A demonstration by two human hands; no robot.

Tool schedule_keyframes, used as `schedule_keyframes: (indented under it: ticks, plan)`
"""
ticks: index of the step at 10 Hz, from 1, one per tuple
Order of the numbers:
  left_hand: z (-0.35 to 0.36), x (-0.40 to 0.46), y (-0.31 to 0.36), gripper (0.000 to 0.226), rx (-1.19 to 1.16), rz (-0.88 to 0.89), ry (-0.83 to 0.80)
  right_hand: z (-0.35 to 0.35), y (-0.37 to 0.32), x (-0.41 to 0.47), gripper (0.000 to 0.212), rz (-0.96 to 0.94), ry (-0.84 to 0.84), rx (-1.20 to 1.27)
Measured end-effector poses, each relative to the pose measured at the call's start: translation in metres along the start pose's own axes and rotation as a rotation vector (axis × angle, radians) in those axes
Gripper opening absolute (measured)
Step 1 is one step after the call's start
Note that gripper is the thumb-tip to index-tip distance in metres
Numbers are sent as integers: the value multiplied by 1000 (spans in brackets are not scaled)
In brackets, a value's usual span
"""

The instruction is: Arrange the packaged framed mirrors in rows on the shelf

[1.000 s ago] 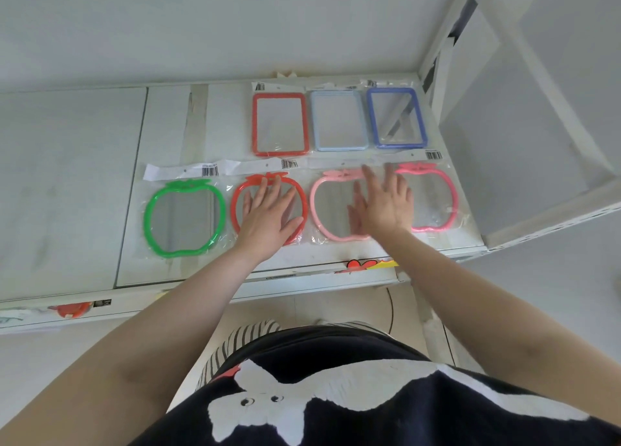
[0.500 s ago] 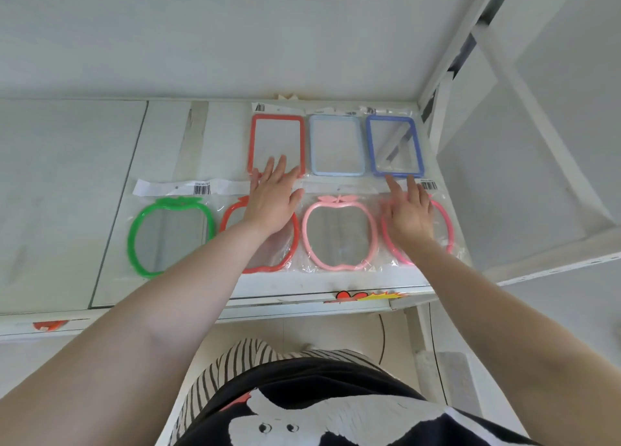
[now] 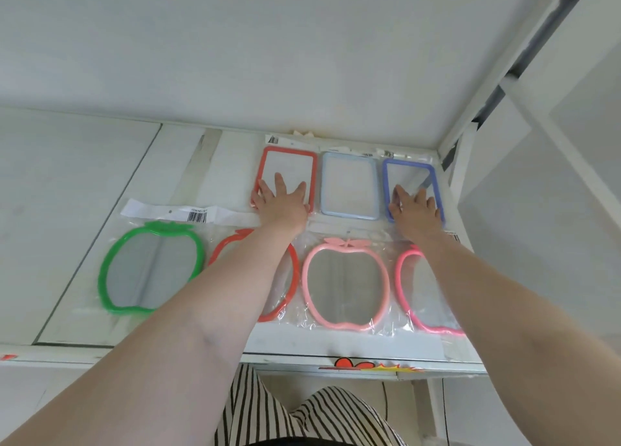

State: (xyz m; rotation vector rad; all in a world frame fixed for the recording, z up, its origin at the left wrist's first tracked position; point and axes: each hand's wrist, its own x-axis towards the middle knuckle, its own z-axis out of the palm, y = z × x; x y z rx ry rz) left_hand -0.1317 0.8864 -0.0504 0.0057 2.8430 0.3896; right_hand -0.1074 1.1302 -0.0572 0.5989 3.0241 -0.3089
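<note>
Both hands flat on the back row. Left hand (image 3: 280,198) lies fingers spread and straight on the lower part of the red rectangular mirror (image 3: 287,176), palm over its near edge. Right hand (image 3: 415,207) lies the same way, fingers straight and apart, on the near end of the blue rectangular mirror (image 3: 413,183). Neither hand grips anything; they press or touch only.

Risks, as judgement: the packaging is slick clear plastic, so a push from either palm could skid a mirror sideways into the light-blue rectangular mirror (image 3: 347,185) between the hands and knock the row crooked. The forearms pass right over the front row; dragging them could shift the red apple-shaped mirror (image 3: 292,277) under the left arm or the hot-pink apple-shaped mirror (image 3: 408,297) under the right arm, the latter lying close to the shelf (image 3: 336,344) front edge and end. Leaning hard on glass is a crack risk.

Look of the things: thin plastic frames, each in a crinkly transparent bag with a white barcoded header. Back row by the fingertips: three rectangles touching or nearly so. Front row below the wrists: green apple-shaped mirror (image 3: 151,267) well left of the left arm, then red, pale-pink apple-shaped mirror (image 3: 346,284) between the arms, hot pink. Rows look roughly straight.
</note>
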Motion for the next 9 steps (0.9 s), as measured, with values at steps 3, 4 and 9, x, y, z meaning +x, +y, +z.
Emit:
schedule_keyframes:
  ticks: [3, 4, 9]
  plan:
    - [7, -3, 8, 54, 31, -19, 16, 0, 4, 0, 65, -59, -86, 10]
    - [6, -3, 7, 52, 18, -3, 10, 1, -1, -4, 74, -28, -9, -24]
    - [-15, -14, 16, 47, -18, 133, 180, -33, -12, -13, 49, -137, 14, 87]
